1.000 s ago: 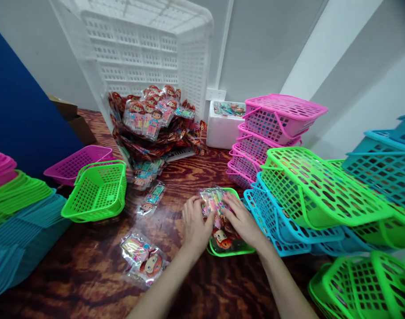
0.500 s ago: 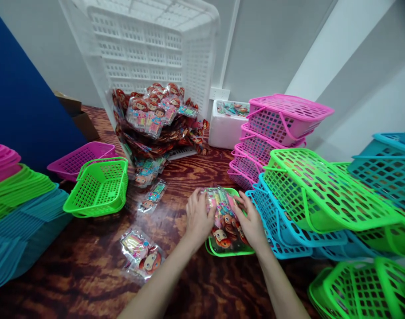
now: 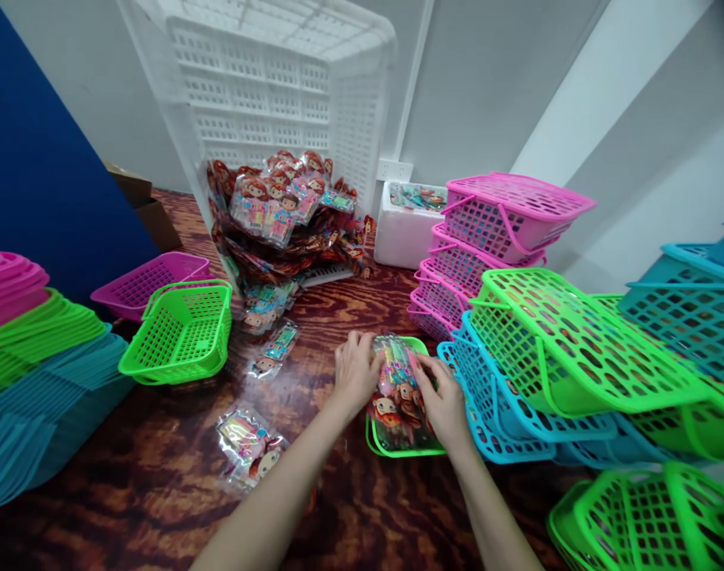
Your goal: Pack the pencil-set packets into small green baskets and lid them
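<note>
Between my two hands is a bunch of clear plastic packets (image 3: 400, 392) printed with red-haired cartoon figures and holding colourful strips. My left hand (image 3: 357, 373) grips the bunch along its left side. On the other side, the fingers of my right hand (image 3: 443, 400) press against it. The packets sit over a small green basket (image 3: 377, 449), whose rim shows in front and behind; its inside is mostly hidden. Left of my forearm, more cartoon packets (image 3: 251, 448) lie on the wood-grain table (image 3: 338, 507).
A tipped white crate (image 3: 254, 87) spills a heap of packets (image 3: 284, 206). Left stand a green basket (image 3: 180, 333) and nested baskets (image 3: 46, 373). Pink baskets (image 3: 486, 222), blue baskets (image 3: 510, 404) and lidded green baskets (image 3: 576, 349) are stacked close to my right hand. Behind is a white foam box (image 3: 406, 234).
Both hands have drawn slightly closer together around the packets, squeezing the bunch narrower. The basket beneath stays in about the same place, and the view has shifted a little.
</note>
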### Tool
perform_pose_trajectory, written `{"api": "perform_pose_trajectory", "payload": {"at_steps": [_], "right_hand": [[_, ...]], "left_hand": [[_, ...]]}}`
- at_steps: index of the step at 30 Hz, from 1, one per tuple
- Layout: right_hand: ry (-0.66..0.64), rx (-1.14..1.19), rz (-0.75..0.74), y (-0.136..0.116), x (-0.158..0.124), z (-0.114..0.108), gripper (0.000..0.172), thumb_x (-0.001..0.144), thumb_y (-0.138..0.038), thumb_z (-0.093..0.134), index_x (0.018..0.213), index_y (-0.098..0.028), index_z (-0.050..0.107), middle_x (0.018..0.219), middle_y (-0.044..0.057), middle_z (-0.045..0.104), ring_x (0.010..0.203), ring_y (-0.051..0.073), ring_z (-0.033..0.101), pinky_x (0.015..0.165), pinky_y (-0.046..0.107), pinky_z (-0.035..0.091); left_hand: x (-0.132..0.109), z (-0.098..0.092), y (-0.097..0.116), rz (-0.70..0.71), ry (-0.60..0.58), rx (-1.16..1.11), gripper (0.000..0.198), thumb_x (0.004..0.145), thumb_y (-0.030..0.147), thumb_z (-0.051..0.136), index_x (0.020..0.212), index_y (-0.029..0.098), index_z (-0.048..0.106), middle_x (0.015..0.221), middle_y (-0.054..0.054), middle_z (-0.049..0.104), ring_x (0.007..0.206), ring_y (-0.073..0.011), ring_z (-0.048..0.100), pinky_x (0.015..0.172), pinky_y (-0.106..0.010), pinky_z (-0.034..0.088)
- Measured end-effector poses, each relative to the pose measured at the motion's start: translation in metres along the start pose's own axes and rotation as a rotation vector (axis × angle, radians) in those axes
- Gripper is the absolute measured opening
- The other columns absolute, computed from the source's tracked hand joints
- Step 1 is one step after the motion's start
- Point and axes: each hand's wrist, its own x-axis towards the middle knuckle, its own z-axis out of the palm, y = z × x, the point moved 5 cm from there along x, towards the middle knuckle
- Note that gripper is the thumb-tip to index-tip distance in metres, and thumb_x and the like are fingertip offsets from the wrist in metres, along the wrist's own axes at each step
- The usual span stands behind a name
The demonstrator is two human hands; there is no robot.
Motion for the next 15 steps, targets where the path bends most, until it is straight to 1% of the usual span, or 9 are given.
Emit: {"api": "perform_pose_trajectory", "payload": {"at_steps": [1, 3, 5, 8, 10, 12, 13, 15], "right_hand": [[-0.002, -0.018, -0.023, -0.002, 0.000, 0.000, 0.033, 0.096, -0.044, 0.050, 0.113, -0.022, 0.068, 0.113, 0.009, 0.067, 0.110, 0.025, 0.060, 0.101, 0.041, 0.044], [-0.004, -0.045, -0.051, -0.003, 0.000, 0.001, 0.033, 0.097, -0.043, 0.048, 0.113, -0.021, 0.068, 0.112, 0.010, 0.067, 0.110, 0.025, 0.059, 0.101, 0.041, 0.044], [-0.009, -0.072, -0.066, -0.002, 0.000, 0.003, 0.034, 0.099, -0.042, 0.046, 0.114, -0.021, 0.067, 0.113, 0.010, 0.066, 0.110, 0.025, 0.059, 0.101, 0.041, 0.044], [-0.021, -0.122, -0.083, 0.000, -0.001, 0.005, 0.036, 0.100, -0.041, 0.042, 0.118, -0.021, 0.066, 0.116, 0.011, 0.064, 0.113, 0.025, 0.057, 0.103, 0.043, 0.043], [-0.041, -0.141, -0.087, 0.000, -0.001, 0.005, 0.038, 0.100, -0.041, 0.041, 0.122, -0.022, 0.065, 0.120, 0.011, 0.064, 0.116, 0.025, 0.056, 0.106, 0.044, 0.041], [-0.089, -0.135, -0.083, 0.000, 0.000, 0.004, 0.041, 0.100, -0.042, 0.040, 0.128, -0.022, 0.063, 0.125, 0.011, 0.063, 0.121, 0.024, 0.055, 0.110, 0.044, 0.040], [-0.120, -0.127, -0.079, 0.000, 0.000, 0.004, 0.042, 0.100, -0.043, 0.040, 0.130, -0.022, 0.062, 0.128, 0.011, 0.062, 0.124, 0.024, 0.054, 0.111, 0.044, 0.039], [-0.177, -0.118, -0.071, 0.001, 0.002, 0.003, 0.044, 0.101, -0.044, 0.040, 0.133, -0.022, 0.060, 0.134, 0.010, 0.060, 0.128, 0.023, 0.052, 0.114, 0.043, 0.037]], "left_hand": [[0.002, 0.000, 0.000, 0.003, -0.002, 0.008, 0.025, 0.091, 0.022, 0.058, 0.116, 0.024, 0.058, 0.113, -0.006, 0.057, 0.110, -0.0229, 0.057, 0.100, -0.040, 0.037], [0.007, 0.001, 0.002, 0.000, 0.003, 0.024, 0.025, 0.091, 0.022, 0.059, 0.116, 0.023, 0.059, 0.111, -0.006, 0.058, 0.110, -0.0234, 0.057, 0.104, -0.042, 0.035], [0.012, 0.000, 0.003, -0.013, 0.022, 0.037, 0.023, 0.091, 0.023, 0.059, 0.114, 0.021, 0.060, 0.110, -0.008, 0.058, 0.110, -0.0251, 0.057, 0.104, -0.044, 0.035], [0.013, -0.001, 0.004, -0.033, 0.069, 0.038, 0.023, 0.093, 0.022, 0.055, 0.115, 0.018, 0.060, 0.116, -0.012, 0.056, 0.115, -0.0287, 0.055, 0.104, -0.047, 0.036], [0.006, -0.002, 0.005, -0.027, 0.088, 0.019, 0.026, 0.096, 0.020, 0.047, 0.119, 0.017, 0.058, 0.123, -0.015, 0.055, 0.119, -0.0280, 0.055, 0.103, -0.045, 0.040], [-0.009, -0.002, 0.007, 0.003, 0.080, -0.011, 0.033, 0.099, 0.018, 0.039, 0.127, 0.017, 0.055, 0.135, -0.017, 0.050, 0.126, -0.0255, 0.053, 0.104, -0.040, 0.043], [-0.018, -0.001, 0.009, 0.025, 0.069, -0.024, 0.037, 0.100, 0.018, 0.036, 0.133, 0.016, 0.051, 0.143, -0.018, 0.046, 0.131, -0.0251, 0.050, 0.106, -0.039, 0.042], [-0.036, 0.000, 0.014, 0.078, 0.044, -0.028, 0.045, 0.100, 0.020, 0.033, 0.144, 0.012, 0.041, 0.155, -0.021, 0.034, 0.145, -0.0272, 0.035, 0.113, -0.043, 0.036]]}}
